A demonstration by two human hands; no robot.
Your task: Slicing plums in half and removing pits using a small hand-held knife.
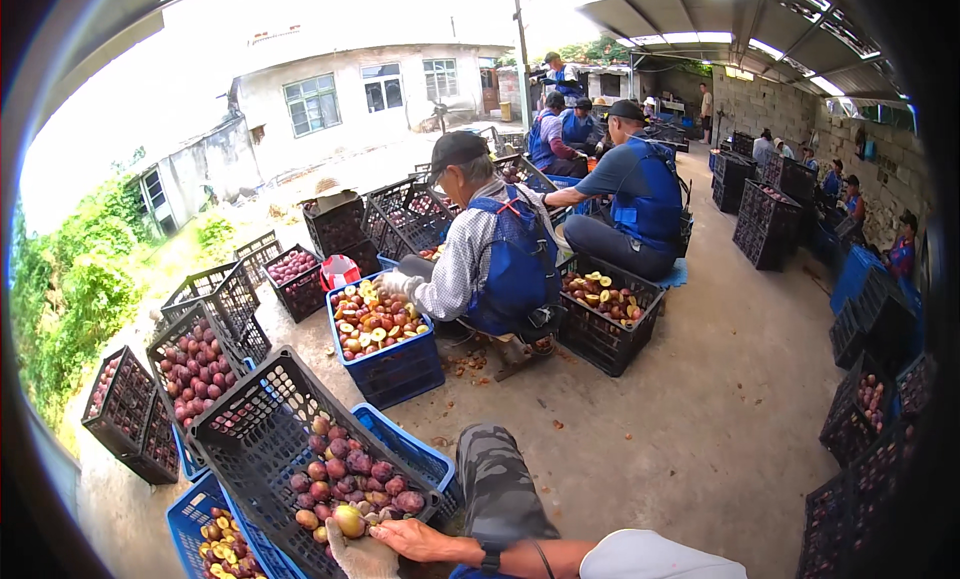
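At the bottom of the frame, a gloved left hand (362, 554) closes its fingers around a yellow-green plum (349, 520), while the bare right hand (425, 541), a dark watch on its wrist, rests flat and empty against the glove, fingers loosely together. The plum sits at the near, low end of a black plastic crate (262, 411) tipped toward the person; the round fruit shows no clear long axis. The crate's long side runs from upper left to lower right, and dark red plums are heaped at its lower end. It rests on a blue crate (412, 451), and a second blue crate (195, 519) at lower left holds halved fruit. Ahead on the concrete floor (680, 399), a seated worker (480, 249) in a cap and blue apron leans over a third blue crate (395, 364) of cut plums. Behind, another seated worker (635, 194) reaches forward beside a black crate (610, 329) of halves. Two more black crates of whole plums stand at left, and stacks of dark crates line the right wall.
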